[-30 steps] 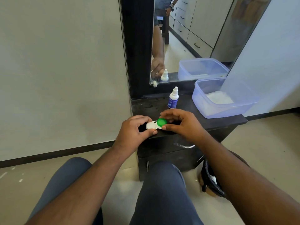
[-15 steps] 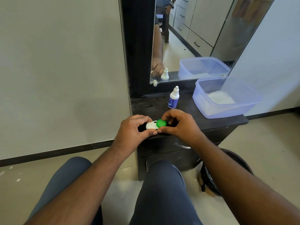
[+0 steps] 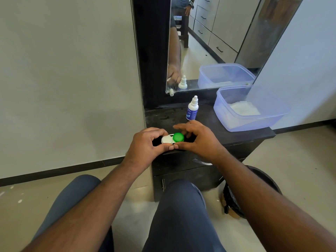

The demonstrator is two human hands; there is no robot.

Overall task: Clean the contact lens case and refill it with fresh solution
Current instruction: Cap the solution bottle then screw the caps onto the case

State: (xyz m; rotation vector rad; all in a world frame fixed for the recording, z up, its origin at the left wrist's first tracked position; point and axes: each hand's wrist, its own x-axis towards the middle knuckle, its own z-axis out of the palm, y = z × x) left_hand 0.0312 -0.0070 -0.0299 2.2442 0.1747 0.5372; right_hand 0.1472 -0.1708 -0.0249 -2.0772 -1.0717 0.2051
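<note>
A dark cabinet [image 3: 209, 124] stands against a wall mirror [image 3: 218, 42]; on its top, at the right, sits a translucent blue plastic tub [image 3: 236, 122] with something white inside, and near the mirror a small white dropper bottle [image 3: 192, 108] with a blue label, upright and capped. At the cabinet's front edge lies the contact lens case [image 3: 172, 138], a flat twin-well piece with a white cap [image 3: 167, 139] on the left and a green cap [image 3: 178, 137] on the right, both seated. The left hand [image 3: 145, 148] pinches the white end between thumb and curled fingers; the right hand [image 3: 196, 139] curves around the green end, thumb at the near side and fingers arched loosely over it, though whether it grips the cap firmly cannot be told. The case looks light, rigid and smooth, likely to skid or spin on the surface, so the sound hold is one hand bracing the body while the other takes a cap by its rim to twist. The bottle appears soft-walled, best held at mid-body.
</note>
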